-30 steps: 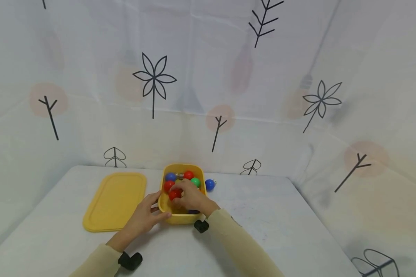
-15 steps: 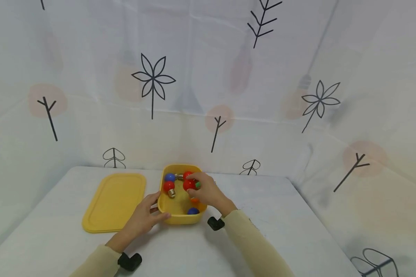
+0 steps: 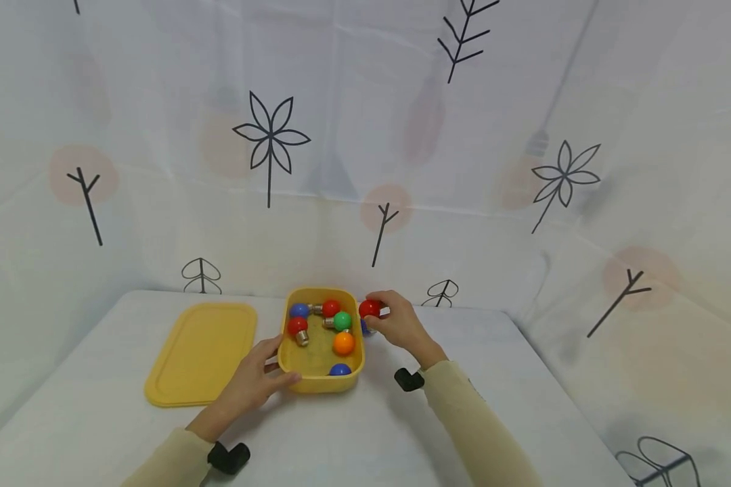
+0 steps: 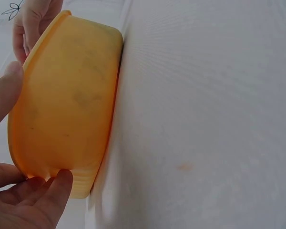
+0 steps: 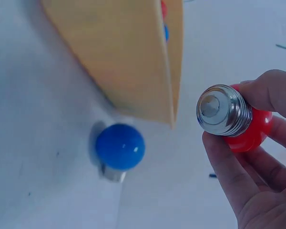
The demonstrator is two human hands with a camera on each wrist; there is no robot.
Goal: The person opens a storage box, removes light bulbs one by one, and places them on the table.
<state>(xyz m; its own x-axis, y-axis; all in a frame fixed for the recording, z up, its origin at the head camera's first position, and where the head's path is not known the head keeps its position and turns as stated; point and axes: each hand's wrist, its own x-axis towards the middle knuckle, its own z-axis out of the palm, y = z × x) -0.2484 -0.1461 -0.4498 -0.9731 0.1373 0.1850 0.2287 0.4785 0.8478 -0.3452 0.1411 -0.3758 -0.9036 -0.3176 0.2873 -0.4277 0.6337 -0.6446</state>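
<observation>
My right hand (image 3: 396, 321) pinches a red light bulb (image 3: 369, 310) by its round part, just outside the yellow box's right rim. Its silver screw base faces the camera in the right wrist view. Below it, a blue light bulb (image 5: 120, 147) lies on the table beside the box. My left hand (image 3: 252, 380) holds the yellow box (image 3: 319, 385) at its near left corner, thumb on the front rim and fingers along the left wall. Inside lie a green bulb (image 3: 342, 320), an orange bulb (image 3: 344, 343) and several red and blue ones.
A flat yellow lid (image 3: 202, 355) lies on the white table (image 3: 317, 446) left of the box. Behind the table hangs a white cloth (image 3: 335, 135) printed with plants. Each wrist wears a black camera strap.
My right hand has lifted the red bulb out of the box and carried it right, past the rim, over the blue bulb. My left hand has stayed at the box.
</observation>
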